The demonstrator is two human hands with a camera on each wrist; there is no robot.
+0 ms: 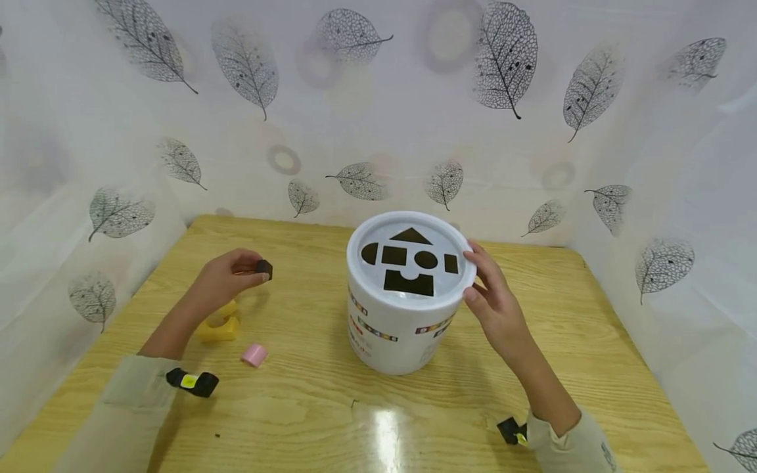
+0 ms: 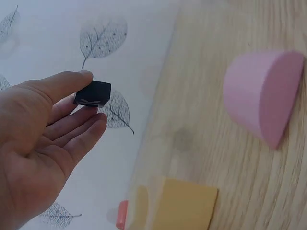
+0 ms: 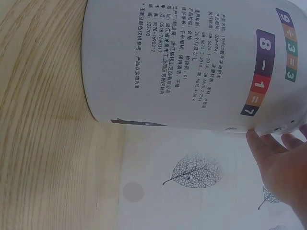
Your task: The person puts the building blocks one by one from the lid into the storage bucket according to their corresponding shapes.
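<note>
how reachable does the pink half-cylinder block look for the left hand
Probably yes: bare tabletop separates the left hand from the pink half-cylinder block, though that hand holds a white-marked black block, likely needing release first.

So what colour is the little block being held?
The block is black; left wrist view shows it best.
</note>
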